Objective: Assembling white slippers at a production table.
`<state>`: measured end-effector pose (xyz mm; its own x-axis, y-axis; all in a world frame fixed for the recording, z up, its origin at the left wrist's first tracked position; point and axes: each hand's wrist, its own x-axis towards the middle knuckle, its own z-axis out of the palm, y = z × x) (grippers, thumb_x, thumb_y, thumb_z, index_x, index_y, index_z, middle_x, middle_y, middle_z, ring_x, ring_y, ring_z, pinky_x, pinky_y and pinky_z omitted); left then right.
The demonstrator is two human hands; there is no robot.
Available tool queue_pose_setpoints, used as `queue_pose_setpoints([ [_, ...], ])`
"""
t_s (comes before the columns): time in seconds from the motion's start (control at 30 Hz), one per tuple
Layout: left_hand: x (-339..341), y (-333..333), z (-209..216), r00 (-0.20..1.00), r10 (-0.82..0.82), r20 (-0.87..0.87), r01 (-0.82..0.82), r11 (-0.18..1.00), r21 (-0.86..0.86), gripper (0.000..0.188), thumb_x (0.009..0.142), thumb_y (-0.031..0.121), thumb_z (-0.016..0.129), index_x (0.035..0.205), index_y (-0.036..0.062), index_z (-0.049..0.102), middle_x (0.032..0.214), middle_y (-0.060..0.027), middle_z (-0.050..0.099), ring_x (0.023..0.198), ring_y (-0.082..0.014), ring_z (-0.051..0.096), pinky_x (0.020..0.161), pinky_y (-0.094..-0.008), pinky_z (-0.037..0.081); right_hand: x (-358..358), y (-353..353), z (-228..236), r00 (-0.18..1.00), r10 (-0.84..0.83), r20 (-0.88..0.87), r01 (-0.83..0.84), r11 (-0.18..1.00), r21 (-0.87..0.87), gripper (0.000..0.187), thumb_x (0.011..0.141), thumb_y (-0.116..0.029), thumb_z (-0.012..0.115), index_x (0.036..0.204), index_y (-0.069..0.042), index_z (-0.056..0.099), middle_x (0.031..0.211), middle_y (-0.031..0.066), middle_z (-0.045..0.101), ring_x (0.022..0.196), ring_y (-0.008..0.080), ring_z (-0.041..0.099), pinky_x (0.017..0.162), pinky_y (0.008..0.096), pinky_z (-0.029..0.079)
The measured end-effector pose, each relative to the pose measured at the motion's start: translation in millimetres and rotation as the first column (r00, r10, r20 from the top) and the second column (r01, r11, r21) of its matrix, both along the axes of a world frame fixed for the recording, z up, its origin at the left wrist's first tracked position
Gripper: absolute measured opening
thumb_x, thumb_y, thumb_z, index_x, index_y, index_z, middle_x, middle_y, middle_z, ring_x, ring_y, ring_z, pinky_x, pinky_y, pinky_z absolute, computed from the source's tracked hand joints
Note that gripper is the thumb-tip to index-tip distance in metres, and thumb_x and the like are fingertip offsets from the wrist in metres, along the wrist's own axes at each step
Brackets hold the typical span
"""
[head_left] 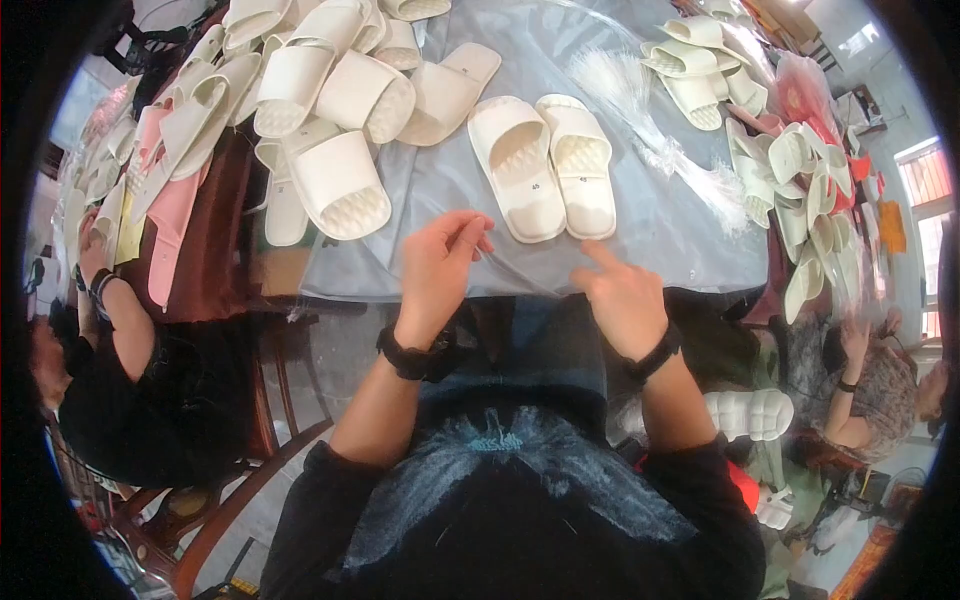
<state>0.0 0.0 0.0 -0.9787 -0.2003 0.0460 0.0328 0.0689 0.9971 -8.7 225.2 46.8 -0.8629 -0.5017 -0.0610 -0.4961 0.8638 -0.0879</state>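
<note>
A pair of cream slide slippers lies side by side before me, toes pointing away: a left slipper (518, 170) and a right slipper (582, 165). My left hand (436, 268) is beside the left slipper's heel, its fingertips pinched together; whatever they may hold is too small to make out. At the right slipper's heel, my right hand (624, 300) stretches out its index finger, the tip close to the heel edge. I cannot tell if it touches. That hand holds nothing I can see. A bundle of thin clear plastic strands (655, 120) lies to the right.
Grey plastic sheeting (690, 255) covers the table. Cream slippers (340, 185) are heaped at the left, with pink slippers (175, 225) farther out. More pale slippers (690, 70) lie at the right. Co-workers sit at both sides; a wooden chair (200, 550) stands at lower left.
</note>
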Motion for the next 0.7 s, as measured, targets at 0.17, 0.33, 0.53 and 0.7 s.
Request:
queue_pose_setpoints([
  [0.17, -4, 2, 9, 0.987, -0.14, 0.074, 0.143, 0.989, -0.044, 0.022, 0.096, 0.013, 0.056, 0.102, -0.0038, 0.068, 0.072, -0.0011, 0.063, 0.066, -0.006, 0.053, 0.06, -0.0205, 0.042, -14, -4, 9, 0.965, 0.264, -0.015, -0.264, 0.964, -0.04, 0.012, 0.074, -0.007, 0.056, 0.082, -0.01, 0.063, 0.102, 0.0063, 0.06, 0.09, 0.0256, 0.061, 0.068, 0.0354, 0.051],
  [0.33, -10, 0, 5, 0.981, -0.146, 0.132, 0.155, 0.986, -0.065, 0.022, 0.093, 0.012, 0.06, 0.106, -0.0045, 0.068, 0.072, -0.0019, 0.064, 0.064, -0.0061, 0.055, 0.059, -0.0211, 0.043, -24, -3, 2, 0.914, 0.355, -0.195, -0.398, 0.876, -0.271, 0.008, 0.072, -0.005, 0.058, 0.079, -0.004, 0.06, 0.09, 0.0096, 0.054, 0.086, 0.0272, 0.057, 0.069, 0.0363, 0.05],
  [0.53, -15, 0, -4, 0.981, -0.124, 0.152, 0.13, 0.991, -0.035, 0.023, 0.091, 0.011, 0.063, 0.107, -0.005, 0.067, 0.073, -0.003, 0.065, 0.065, -0.0063, 0.058, 0.059, -0.0212, 0.044, -21, 8, -6, 0.935, 0.217, -0.279, -0.332, 0.811, -0.482, 0.025, 0.069, 0.004, 0.06, 0.094, 0.0, 0.061, 0.101, 0.0118, 0.059, 0.091, 0.0308, 0.058, 0.075, 0.0368, 0.051],
  [0.7, -21, 1, -5, 0.987, -0.099, 0.124, 0.104, 0.994, -0.037, 0.023, 0.091, 0.011, 0.062, 0.107, -0.0051, 0.067, 0.073, -0.0028, 0.065, 0.065, -0.0064, 0.058, 0.059, -0.0212, 0.045, -6, 9, 3, 0.925, 0.142, -0.352, -0.333, 0.75, -0.572, 0.027, 0.067, 0.007, 0.066, 0.094, 0.004, 0.062, 0.102, 0.0159, 0.062, 0.091, 0.0327, 0.062, 0.075, 0.036, 0.053],
])
